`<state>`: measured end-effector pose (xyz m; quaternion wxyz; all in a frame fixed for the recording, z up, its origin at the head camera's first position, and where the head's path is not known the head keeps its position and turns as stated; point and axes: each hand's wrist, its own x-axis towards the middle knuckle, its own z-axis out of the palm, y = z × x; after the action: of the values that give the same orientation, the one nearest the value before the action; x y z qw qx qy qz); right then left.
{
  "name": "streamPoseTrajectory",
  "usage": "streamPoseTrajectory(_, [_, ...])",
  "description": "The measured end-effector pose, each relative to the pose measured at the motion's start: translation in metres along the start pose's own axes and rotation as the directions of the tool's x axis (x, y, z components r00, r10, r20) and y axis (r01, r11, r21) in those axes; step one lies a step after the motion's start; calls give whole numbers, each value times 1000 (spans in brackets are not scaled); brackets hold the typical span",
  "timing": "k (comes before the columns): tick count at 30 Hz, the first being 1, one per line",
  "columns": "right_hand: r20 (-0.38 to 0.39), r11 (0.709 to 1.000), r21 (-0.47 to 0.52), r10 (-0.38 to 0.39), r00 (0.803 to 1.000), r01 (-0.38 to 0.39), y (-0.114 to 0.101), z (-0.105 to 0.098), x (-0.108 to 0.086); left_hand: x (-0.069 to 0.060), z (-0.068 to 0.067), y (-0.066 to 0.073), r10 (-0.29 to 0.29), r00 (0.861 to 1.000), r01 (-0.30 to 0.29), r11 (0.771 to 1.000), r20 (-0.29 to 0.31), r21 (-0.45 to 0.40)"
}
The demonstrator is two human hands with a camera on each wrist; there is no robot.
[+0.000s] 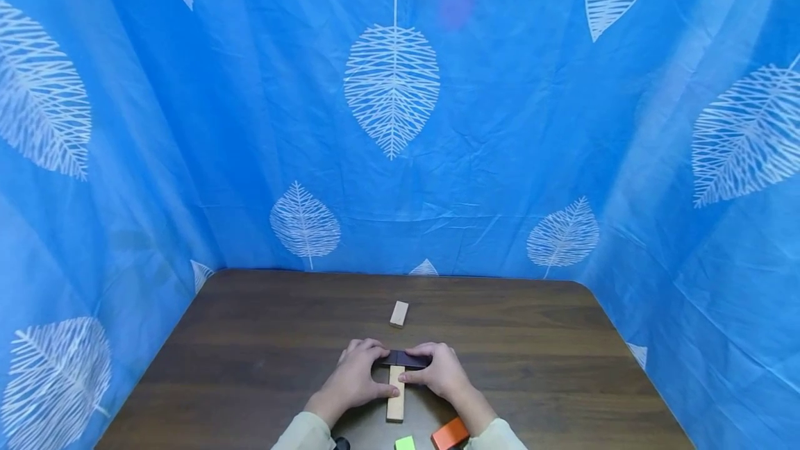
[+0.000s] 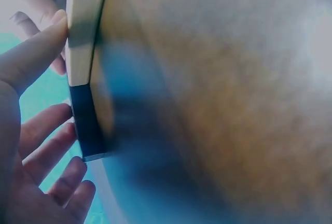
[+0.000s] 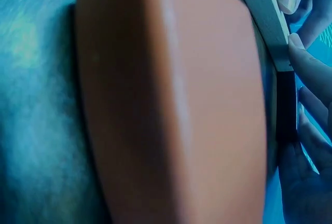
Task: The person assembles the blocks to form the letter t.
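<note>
Pale rectangular wooden block, smooth and straight-edged, lies lengthwise on a dark brown wood-grained table. Its far end meets a dark, nearly black rectangular bar set crosswise, with a thin seam near the middle, so the two form a T.

Both forearms reach in from the near edge, in pale sleeves, the hands facing each other. The left hand has thumb and fingers wide apart: the thumb touches the pale block's left side, the loosely spread fingers are at the bar's left part. The right hand mirrors it, thumb against the pale block, fingers at the bar's right part. Thus the pale block sits between the two thumbs, the bar between the hands.

Near the right wrist is a glossy orange block; beside it, a lime-green block. Beyond the hands lies a small pale wooden block.
</note>
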<state>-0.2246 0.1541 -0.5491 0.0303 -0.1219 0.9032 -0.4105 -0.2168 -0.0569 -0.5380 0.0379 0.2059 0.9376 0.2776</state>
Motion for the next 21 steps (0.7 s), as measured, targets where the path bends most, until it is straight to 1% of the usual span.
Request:
streamPoseTrajectory(2, [4, 1000, -1, 2, 1000, -2, -1, 1, 0, 1, -2, -2, 11, 1000, -11, 1000, 13, 13])
streamPoseTrajectory(4, [3, 1000, -5, -2, 1000, 2, -2, 1, 0, 3, -4, -3, 29, 1000, -29, 1000, 5, 9])
streamPoseTrajectory(6, [-2, 1000, -9, -4, 1000, 4, -3, 1, 0, 6, -8, -5, 38, 999, -38, 999, -15, -29])
streamPoseTrajectory(8, [-4, 1000, -11, 1, 1000, -1, -4, 0, -1, 10, -13, -7, 34, 999, -38, 995, -42, -87])
streamPoseTrajectory(9, [-3, 1000, -12, 6, 1000, -6, -5, 0, -1, 12, -15, -9, 23, 998, -29, 993, -52, -114])
streamPoseTrajectory(11, [-3, 1000, -12, 17, 1000, -17, -5, 1, -2, 18, -20, -12, -13, 999, 4, 987, -53, -160])
streamPoseTrajectory(15, [-4, 1000, -2, 23, 1000, -23, -4, 2, -2, 31, -29, -19, -68, 997, 62, 984, -29, -169])
streamPoseTrajectory(17, [-7, 1000, 0, 14, 1000, -14, -4, 3, -2, 38, -32, -22, -81, 997, 77, 982, -14, -172])
streamPoseTrajectory(21, [-17, 1000, 1, 8, 1000, -8, -2, 3, -1, 55, -32, -26, -74, 997, 75, 980, 14, -182])
